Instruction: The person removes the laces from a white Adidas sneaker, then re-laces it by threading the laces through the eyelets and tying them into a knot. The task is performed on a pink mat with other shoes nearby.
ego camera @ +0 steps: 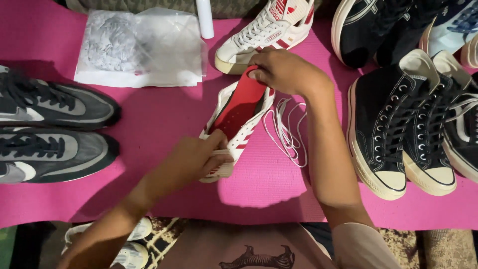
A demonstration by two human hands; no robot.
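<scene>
While pinching the near end of a white leather sneaker with red stripes (238, 130), left hand (191, 160) closed on that rim; right hand (285, 71) gripping the far end of a red foam insole (238, 105), half inside the shoe. Sneaker lying mid-mat on a pink foam mat (164, 114), loose white laces (286, 130) just beside it. Matching white sneaker (264, 30) beyond. Grey suede trainers (52, 127) at left, black canvas high-tops (398, 124) at right, clear plastic bag (142, 47) near the far edge.
</scene>
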